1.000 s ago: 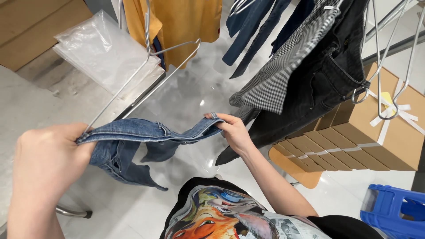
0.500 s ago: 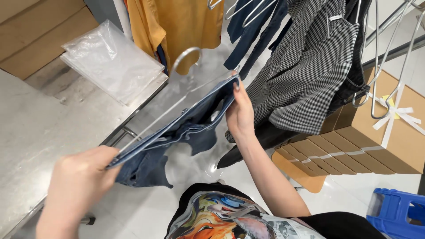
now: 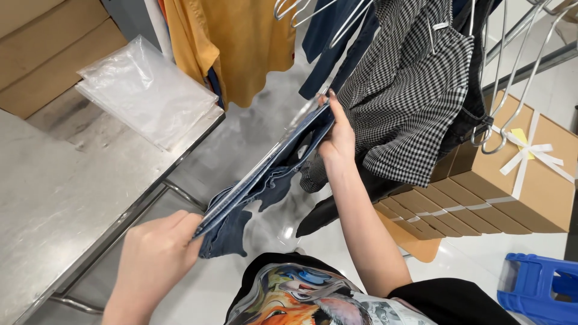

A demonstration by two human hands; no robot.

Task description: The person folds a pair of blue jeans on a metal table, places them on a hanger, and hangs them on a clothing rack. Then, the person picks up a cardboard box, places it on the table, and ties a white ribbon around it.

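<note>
Blue denim, soft and faded, is stretched in a taut diagonal band between a person's two hands. These jeans (image 3: 265, 174) are folded flat along the top edge, with loose folds and a frayed hem sagging below the middle. The left hand (image 3: 158, 256), low and near, has its fingers curled shut, pinching the lower end of the band. The right hand (image 3: 338, 135), higher and farther off, has its fingers pressed together around the upper end, just beside a black-and-white checked garment (image 3: 415, 90) hanging from a wire hanger. A mustard shirt (image 3: 241, 42) hangs behind. To the left stands a dull steel table (image 3: 66, 192) with flat clear plastic bags (image 3: 144, 90) lying on it. Brown cardboard boxes (image 3: 512, 186) sit to the right, one tied with white ribbon.
</note>
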